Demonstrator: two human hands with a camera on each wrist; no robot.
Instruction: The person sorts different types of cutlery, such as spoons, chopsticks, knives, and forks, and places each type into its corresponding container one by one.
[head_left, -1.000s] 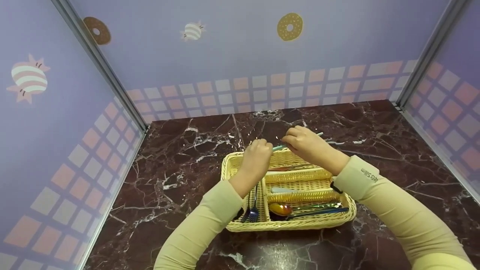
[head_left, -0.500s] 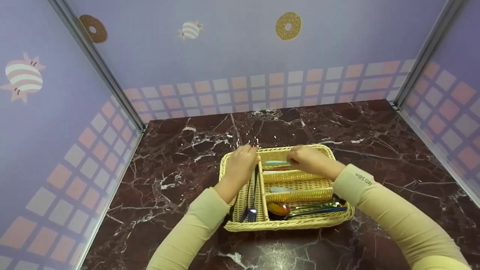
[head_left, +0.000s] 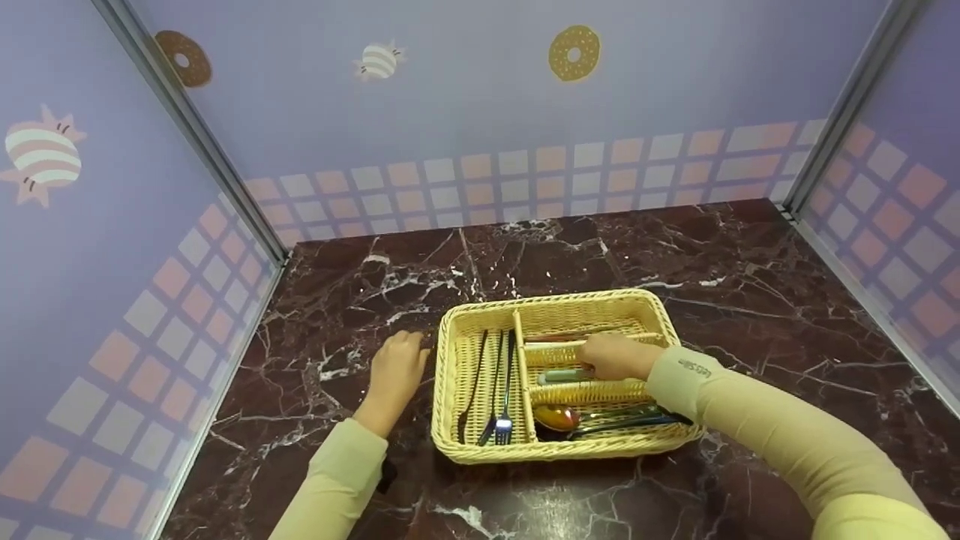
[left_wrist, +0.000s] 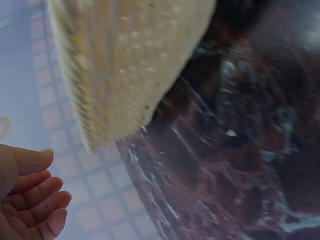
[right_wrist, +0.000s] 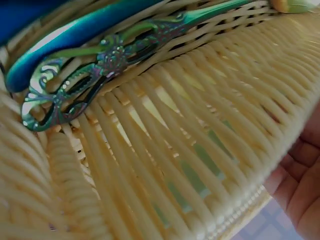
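Note:
My right hand (head_left: 616,357) is down in the middle compartment of a yellow wicker cutlery tray (head_left: 570,451). Its curled fingers hold a slim mint-green utensil (head_left: 562,373), which lies alongside a pale handle (head_left: 553,379); the hand hides the utensil's other end. Through the weave in the right wrist view, a green strip (right_wrist: 200,172) shows beyond the divider. My left hand (head_left: 397,365) is to the left of the tray, apart from it. In the left wrist view, the left fingers (left_wrist: 47,197) are loosely bent with nothing in them.
Several dark utensils, among them a fork (head_left: 504,426), lie lengthwise in the left compartment. A spoon with a gold-red bowl (head_left: 556,418) and ornate handles (right_wrist: 112,60) fill the front one. Reddish sticks (head_left: 570,334) lie at the back. Patterned walls (head_left: 480,90) surround the marble table (head_left: 345,300).
My right hand has brought the mint-green utensil from above the back of the tray into the middle compartment. My left hand has withdrawn from over the tray to its left side.

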